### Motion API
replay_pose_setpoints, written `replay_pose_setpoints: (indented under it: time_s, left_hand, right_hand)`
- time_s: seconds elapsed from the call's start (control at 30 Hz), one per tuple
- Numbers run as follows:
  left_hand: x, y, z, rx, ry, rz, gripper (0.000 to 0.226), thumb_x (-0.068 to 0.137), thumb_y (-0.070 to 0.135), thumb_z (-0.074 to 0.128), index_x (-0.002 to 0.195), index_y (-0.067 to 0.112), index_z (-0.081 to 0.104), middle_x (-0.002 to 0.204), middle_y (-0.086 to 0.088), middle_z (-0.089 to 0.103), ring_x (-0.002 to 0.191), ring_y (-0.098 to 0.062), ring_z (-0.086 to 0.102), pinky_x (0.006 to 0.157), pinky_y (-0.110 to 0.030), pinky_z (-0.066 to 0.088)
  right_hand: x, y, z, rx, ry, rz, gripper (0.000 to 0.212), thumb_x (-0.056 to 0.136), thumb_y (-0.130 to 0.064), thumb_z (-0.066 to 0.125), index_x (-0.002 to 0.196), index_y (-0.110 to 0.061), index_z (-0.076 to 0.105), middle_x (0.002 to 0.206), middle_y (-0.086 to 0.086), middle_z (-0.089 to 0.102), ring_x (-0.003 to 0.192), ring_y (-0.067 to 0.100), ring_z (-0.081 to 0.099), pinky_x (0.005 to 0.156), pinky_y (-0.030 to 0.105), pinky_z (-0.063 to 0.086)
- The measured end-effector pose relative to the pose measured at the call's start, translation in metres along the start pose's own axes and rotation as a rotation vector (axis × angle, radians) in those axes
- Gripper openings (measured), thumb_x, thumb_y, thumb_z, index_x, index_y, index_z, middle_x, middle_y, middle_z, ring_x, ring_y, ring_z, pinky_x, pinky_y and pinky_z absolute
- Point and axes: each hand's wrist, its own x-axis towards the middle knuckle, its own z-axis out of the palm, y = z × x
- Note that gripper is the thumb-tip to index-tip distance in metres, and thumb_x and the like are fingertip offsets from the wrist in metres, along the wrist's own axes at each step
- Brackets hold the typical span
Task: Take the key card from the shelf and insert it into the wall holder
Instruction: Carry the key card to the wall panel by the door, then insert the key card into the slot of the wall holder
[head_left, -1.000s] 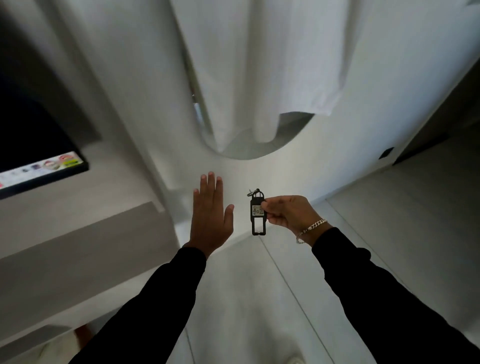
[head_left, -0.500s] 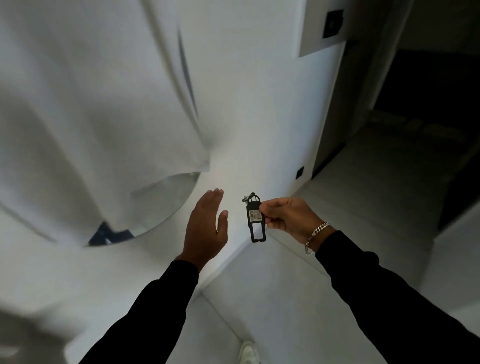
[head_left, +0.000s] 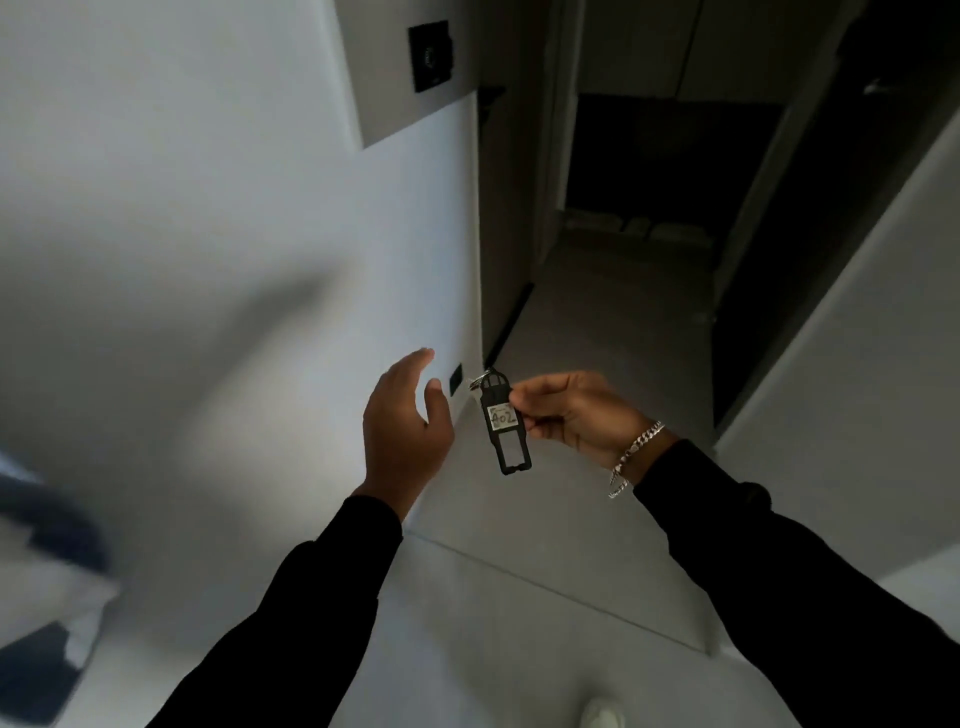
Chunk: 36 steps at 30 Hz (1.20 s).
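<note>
Black key card (head_left: 503, 418), two hands (head_left: 571, 415)

Two bare hands show: the left hand (head_left: 405, 421) and the right hand (head_left: 576, 415). There is one flat black plastic key card (head_left: 503, 418), one silver chain bracelet (head_left: 636, 457), two black sleeves (head_left: 322, 597), and one dark square wall panel (head_left: 430, 56).

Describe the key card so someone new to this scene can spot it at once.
Start at the white wall on the left and follow the person's two dark sleeves to the hands at mid-frame. The right hand, with a silver bracelet, pinches the key card by its edge. It is a slim black plastic tag with a white label and a metal ring on top, and the open left hand beside it holds nothing.
</note>
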Motion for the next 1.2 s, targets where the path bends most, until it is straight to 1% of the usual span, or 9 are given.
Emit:
replay_pose_setpoints:
  time_s: [0.17,0.27,0.4,0.57,0.73,0.87,0.97,1.07,1.2]
  left_hand:
    - [0.08,0.01,0.115,0.029,-0.03,0.039,0.034,0.092,0.004,0.056,0.124,-0.004,0.062,0.126,-0.02,0.068,0.12,-0.033,0.063,0.101,-0.051,0.054]
    - [0.12,0.017,0.163,0.074,-0.051,0.03,0.038,0.092,0.008,0.054,0.129,-0.002,0.059,0.133,-0.019,0.064,0.126,-0.032,0.059,0.104,-0.054,0.051]
    - [0.18,0.022,0.209,0.179,-0.06,0.077,0.05,0.09,0.019,0.052,0.138,0.004,0.05,0.153,-0.016,0.046,0.145,-0.028,0.038,0.118,-0.049,0.037]
    - [0.249,-0.006,0.248,0.267,0.001,0.127,0.059,0.089,0.019,0.054,0.144,0.001,0.041,0.158,-0.02,0.035,0.151,-0.033,0.025,0.118,-0.061,0.033]
    - [0.331,-0.064,0.276,0.344,0.152,0.112,0.061,0.09,0.02,0.052,0.145,0.0,0.038,0.158,-0.021,0.034,0.151,-0.033,0.023,0.12,-0.06,0.03]
    - [0.404,-0.105,0.276,0.45,0.272,0.189,0.054,0.09,0.014,0.05,0.142,-0.002,0.043,0.154,-0.023,0.039,0.149,-0.036,0.027,0.121,-0.062,0.025]
    - [0.47,-0.117,0.258,0.578,0.365,0.287,0.056,0.089,0.011,0.049,0.142,-0.001,0.043,0.154,-0.023,0.04,0.15,-0.037,0.027,0.123,-0.062,0.02]
    - [0.53,-0.12,0.239,0.737,0.424,0.349,0.058,0.086,0.008,0.049,0.143,-0.003,0.041,0.154,-0.025,0.04,0.149,-0.04,0.026,0.123,-0.062,0.016]
    - [0.574,-0.126,0.222,1.079,0.524,0.318,0.056,0.094,0.019,0.043,0.147,0.003,0.036,0.157,-0.021,0.037,0.151,-0.034,0.025,0.124,-0.052,0.011]
  right_hand:
    - [0.072,-0.038,-0.093,-0.014,0.047,-0.05,0.007,0.079,-0.008,0.073,0.085,-0.01,0.075,0.073,0.003,0.071,0.06,0.009,0.061,0.053,0.017,0.054]
    - [0.111,-0.066,-0.14,-0.015,0.048,-0.061,0.007,0.081,-0.007,0.071,0.087,-0.008,0.073,0.074,0.005,0.068,0.061,0.01,0.059,0.053,0.016,0.053]
    - [0.175,-0.114,-0.193,-0.072,-0.029,-0.07,0.008,0.083,-0.006,0.068,0.091,-0.005,0.071,0.076,0.006,0.065,0.06,0.007,0.058,0.054,0.015,0.053]
    - [0.269,-0.162,-0.231,-0.141,-0.088,-0.125,0.016,0.083,-0.006,0.068,0.098,0.001,0.069,0.077,0.007,0.065,0.061,0.009,0.058,0.057,0.016,0.054]
    - [0.388,-0.204,-0.241,-0.335,-0.157,-0.262,0.017,0.08,-0.005,0.071,0.097,0.0,0.071,0.072,0.004,0.069,0.059,0.008,0.06,0.057,0.016,0.055]
    - [0.476,-0.25,-0.224,-0.519,-0.19,-0.473,0.02,0.08,-0.001,0.071,0.099,0.004,0.071,0.074,0.008,0.07,0.055,0.002,0.062,0.055,0.012,0.052]
    - [0.526,-0.298,-0.205,-0.599,-0.25,-0.671,0.021,0.078,-0.003,0.073,0.099,0.0,0.072,0.08,0.003,0.072,0.066,-0.003,0.067,0.062,0.012,0.053]
    - [0.57,-0.345,-0.187,-0.547,-0.305,-0.824,0.021,0.079,-0.005,0.073,0.1,-0.003,0.072,0.092,0.009,0.074,0.081,0.013,0.071,0.075,0.022,0.058]
    - [0.62,-0.39,-0.159,-0.368,-0.403,-0.924,0.018,0.079,-0.001,0.072,0.095,-0.009,0.073,0.086,0.019,0.074,0.064,0.015,0.065,0.064,0.022,0.056]
